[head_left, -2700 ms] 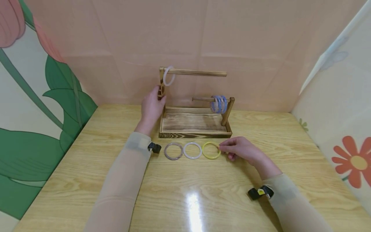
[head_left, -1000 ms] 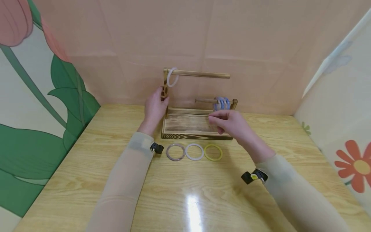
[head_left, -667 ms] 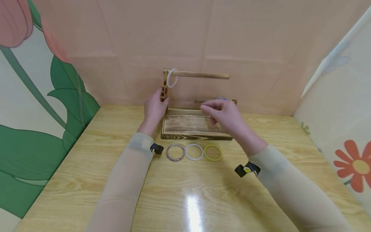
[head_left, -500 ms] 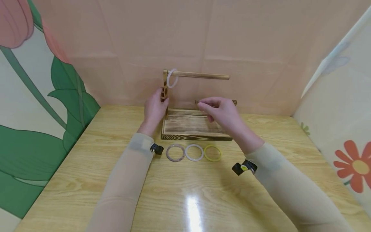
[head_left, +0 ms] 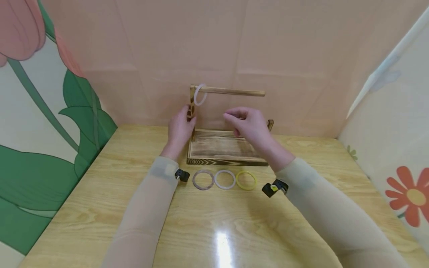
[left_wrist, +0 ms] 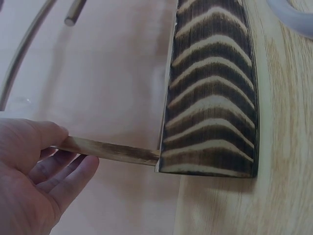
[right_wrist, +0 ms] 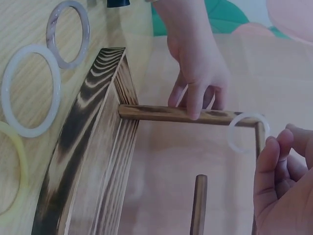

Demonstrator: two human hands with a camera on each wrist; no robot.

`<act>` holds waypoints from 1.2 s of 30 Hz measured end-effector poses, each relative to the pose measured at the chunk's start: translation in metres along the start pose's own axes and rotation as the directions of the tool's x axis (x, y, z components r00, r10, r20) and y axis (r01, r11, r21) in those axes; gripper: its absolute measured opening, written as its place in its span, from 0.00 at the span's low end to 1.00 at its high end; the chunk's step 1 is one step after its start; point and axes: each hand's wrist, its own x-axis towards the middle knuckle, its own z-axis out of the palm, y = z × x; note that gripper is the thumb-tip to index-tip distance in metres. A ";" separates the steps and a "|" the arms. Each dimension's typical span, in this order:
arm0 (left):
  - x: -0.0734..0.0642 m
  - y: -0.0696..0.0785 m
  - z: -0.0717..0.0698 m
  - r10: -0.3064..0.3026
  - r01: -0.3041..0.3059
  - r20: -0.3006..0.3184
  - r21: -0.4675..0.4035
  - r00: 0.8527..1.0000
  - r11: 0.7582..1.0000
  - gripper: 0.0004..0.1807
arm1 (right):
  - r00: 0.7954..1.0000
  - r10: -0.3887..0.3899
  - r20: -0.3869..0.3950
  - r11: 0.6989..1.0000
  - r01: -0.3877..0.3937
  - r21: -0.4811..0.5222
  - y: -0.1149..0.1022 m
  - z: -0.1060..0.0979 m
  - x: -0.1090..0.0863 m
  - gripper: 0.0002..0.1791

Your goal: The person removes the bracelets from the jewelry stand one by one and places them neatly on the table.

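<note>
My left hand [head_left: 179,128] grips the left upright of a wooden bracelet stand [head_left: 228,163], thumb on one side and fingers round the other. A pale pink bangle [head_left: 194,96] hangs on the stand's upper bar [head_left: 234,91], close to that upright. My right hand [head_left: 250,124] hovers over the tray, below the upper bar. Its fingers are loosely bent, thumb and forefinger tips close together with nothing visible between them. It hides most of the lower bar [right_wrist: 198,205], including where blue and clear bangles hung earlier.
In front of the tray, a purplish-grey bangle [head_left: 193,180], a white bangle [head_left: 225,188] and a yellow bangle [head_left: 246,189] lie in a row on the wooden table [head_left: 187,223]. A pink cloth backdrop [head_left: 285,56] stands close behind the stand.
My right hand has left the yellow bangle and moved up and left over the tray, covering the blue and clear bangles. The left hand keeps its hold on the upright.
</note>
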 end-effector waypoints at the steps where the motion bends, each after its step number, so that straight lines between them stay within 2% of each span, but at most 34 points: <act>1: 0.000 0.000 0.001 0.001 -0.001 -0.002 -0.003 1.000 1.000 0.27 | 1.000 -0.005 -0.002 1.000 0.005 0.005 0.000 0.001 0.002 0.20; 6: 0.001 -0.002 0.003 0.006 -0.006 -0.011 -0.020 1.000 1.000 0.25 | 0.999 -0.029 -0.014 0.999 0.029 0.020 -0.001 0.007 0.011 0.20; 17: 0.001 -0.005 0.004 0.010 -0.010 -0.027 -0.008 1.000 1.000 0.27 | 0.998 -0.058 -0.016 0.994 0.059 0.093 -0.009 0.026 0.032 0.18; 36: 0.001 -0.003 0.001 0.020 -0.020 -0.036 0.001 0.999 1.000 0.27 | 0.994 -0.103 -0.043 0.988 0.107 0.112 -0.018 0.055 0.056 0.15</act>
